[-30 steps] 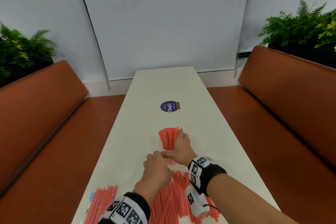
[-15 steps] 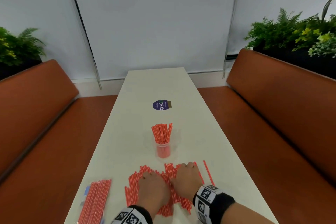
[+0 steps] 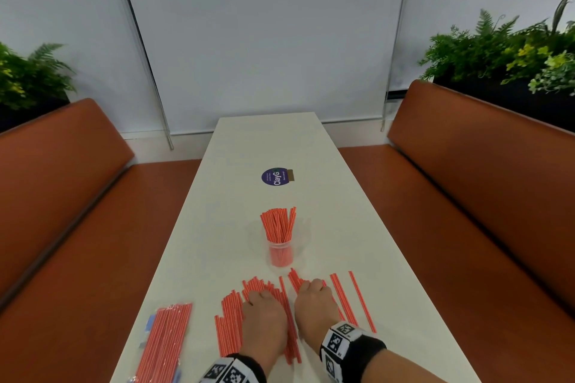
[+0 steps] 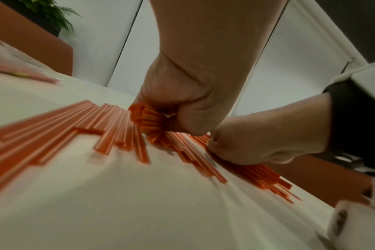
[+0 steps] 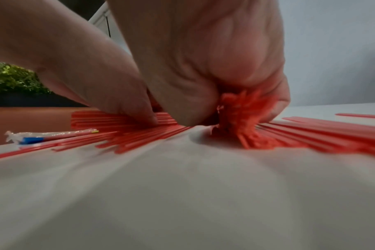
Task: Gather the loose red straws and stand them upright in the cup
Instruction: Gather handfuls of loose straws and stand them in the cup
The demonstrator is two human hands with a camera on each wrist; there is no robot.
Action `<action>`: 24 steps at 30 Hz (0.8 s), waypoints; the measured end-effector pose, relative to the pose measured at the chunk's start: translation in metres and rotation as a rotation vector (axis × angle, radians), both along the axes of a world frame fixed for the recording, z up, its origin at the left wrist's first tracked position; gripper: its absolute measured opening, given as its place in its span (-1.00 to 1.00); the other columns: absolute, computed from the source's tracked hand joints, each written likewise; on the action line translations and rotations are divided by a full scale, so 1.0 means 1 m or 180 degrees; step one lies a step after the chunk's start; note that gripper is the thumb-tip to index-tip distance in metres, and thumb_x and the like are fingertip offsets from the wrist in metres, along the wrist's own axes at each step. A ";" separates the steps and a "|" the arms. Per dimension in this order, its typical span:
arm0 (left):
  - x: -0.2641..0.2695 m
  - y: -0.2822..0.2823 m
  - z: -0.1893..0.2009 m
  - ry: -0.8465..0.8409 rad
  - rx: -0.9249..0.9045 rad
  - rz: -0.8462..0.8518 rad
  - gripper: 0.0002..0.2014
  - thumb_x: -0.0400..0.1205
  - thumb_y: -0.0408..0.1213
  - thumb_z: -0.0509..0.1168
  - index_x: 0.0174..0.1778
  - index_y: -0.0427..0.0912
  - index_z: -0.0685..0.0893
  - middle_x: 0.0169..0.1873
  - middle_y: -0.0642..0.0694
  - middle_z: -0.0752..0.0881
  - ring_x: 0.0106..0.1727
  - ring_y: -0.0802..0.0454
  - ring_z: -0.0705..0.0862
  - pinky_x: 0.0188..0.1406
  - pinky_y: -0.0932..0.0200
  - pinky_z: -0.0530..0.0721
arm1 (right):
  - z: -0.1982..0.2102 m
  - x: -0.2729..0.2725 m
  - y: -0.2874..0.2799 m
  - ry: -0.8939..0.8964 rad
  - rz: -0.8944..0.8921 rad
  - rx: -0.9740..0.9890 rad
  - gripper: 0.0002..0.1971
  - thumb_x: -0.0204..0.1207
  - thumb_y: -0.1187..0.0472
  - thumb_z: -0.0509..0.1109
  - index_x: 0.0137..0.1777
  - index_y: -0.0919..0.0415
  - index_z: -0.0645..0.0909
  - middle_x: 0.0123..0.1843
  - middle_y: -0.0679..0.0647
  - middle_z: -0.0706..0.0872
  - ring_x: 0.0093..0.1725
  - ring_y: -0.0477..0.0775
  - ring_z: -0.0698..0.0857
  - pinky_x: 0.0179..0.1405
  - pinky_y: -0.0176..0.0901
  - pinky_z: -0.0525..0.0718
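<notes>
A clear cup (image 3: 280,255) stands mid-table, packed with upright red straws (image 3: 278,224). Nearer to me, loose red straws (image 3: 230,320) lie fanned across the white table (image 3: 267,140). My left hand (image 3: 259,297) sits knuckles-up on the pile; in the left wrist view its fingers (image 4: 182,108) curl round a bunch of straw ends (image 4: 146,118). My right hand (image 3: 311,288) is beside it. It grips a bundle (image 5: 242,118) whose tips stick out ahead (image 3: 294,277). A few single straws (image 3: 361,298) lie to its right.
A plastic-wrapped pack of red straws (image 3: 165,342) lies at the near left edge of the table. A round purple sticker (image 3: 275,176) marks the tabletop beyond the cup. Orange benches (image 3: 466,165) flank the table, with planters behind them.
Both hands have come back from the cup to the loose pile. The cup now stands free with its straws. The right hand has closed round a bundle.
</notes>
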State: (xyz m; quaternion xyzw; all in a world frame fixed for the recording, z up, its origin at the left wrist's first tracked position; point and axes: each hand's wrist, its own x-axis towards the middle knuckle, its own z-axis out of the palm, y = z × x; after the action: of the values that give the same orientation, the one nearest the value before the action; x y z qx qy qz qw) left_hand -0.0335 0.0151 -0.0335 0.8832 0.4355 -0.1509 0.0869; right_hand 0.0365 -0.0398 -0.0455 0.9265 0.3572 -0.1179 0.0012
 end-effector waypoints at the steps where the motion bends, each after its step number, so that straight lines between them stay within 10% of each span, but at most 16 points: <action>1: 0.000 0.001 0.000 -0.0024 -0.0038 0.0041 -0.47 0.53 -0.50 0.26 0.44 -0.43 0.30 0.31 -0.35 0.41 0.27 -0.18 0.46 0.36 0.06 0.50 | 0.000 0.000 0.001 -0.0020 -0.0033 -0.0025 -0.66 0.64 0.35 0.08 0.39 0.41 0.31 0.30 0.36 0.49 0.26 0.26 0.55 0.19 0.00 0.65; 12: 0.006 0.021 0.017 -0.0860 -0.0996 0.0849 -0.38 0.58 -0.55 0.15 0.58 -0.41 0.12 0.53 -0.38 0.24 0.44 -0.25 0.48 0.33 0.06 0.58 | 0.023 0.009 0.005 0.0206 -0.0094 0.0328 -0.71 0.61 0.41 0.09 0.31 0.38 0.38 0.25 0.26 0.51 0.20 0.12 0.57 0.11 -0.15 0.59; 15: 0.009 0.030 0.018 -0.1357 -0.1271 0.0984 -0.61 0.61 -0.47 0.10 0.38 -0.43 0.41 0.23 -0.30 0.62 0.08 -0.14 0.69 -0.12 0.07 0.75 | 0.030 0.018 0.008 0.0592 -0.0016 0.0774 -0.70 0.61 0.39 0.10 0.32 0.43 0.39 0.04 0.17 0.50 -0.08 -0.04 0.51 -0.12 -0.22 0.52; 18: 0.008 0.032 0.026 -0.1643 -0.1324 0.0929 -0.76 0.68 -0.40 0.07 0.22 -0.39 0.46 -0.26 -0.06 0.59 -0.34 0.10 0.57 -0.54 0.25 0.45 | 0.037 0.026 0.012 0.0943 -0.0420 0.0985 -0.72 0.61 0.40 0.10 0.30 0.40 0.35 0.01 0.12 0.59 -0.29 -0.06 0.48 -0.30 -0.26 0.53; 24: 0.007 0.032 0.035 -0.1636 -0.1220 0.0784 -0.74 0.71 -0.34 0.06 0.28 -0.33 0.43 -0.10 -0.10 0.57 -0.30 0.11 0.52 -0.52 0.29 0.38 | 0.050 0.038 0.013 0.1348 -0.0253 0.1645 -0.90 0.59 0.42 0.09 -0.06 0.23 0.30 -0.34 -0.04 0.37 -0.43 -0.15 0.37 -0.54 -0.35 0.30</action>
State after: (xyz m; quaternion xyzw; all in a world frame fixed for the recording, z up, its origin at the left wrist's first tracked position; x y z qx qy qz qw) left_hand -0.0263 0.0474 0.0011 0.8008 0.4664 0.0092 0.3758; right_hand 0.0745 -0.0267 0.0043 0.8643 0.3312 -0.2133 -0.3125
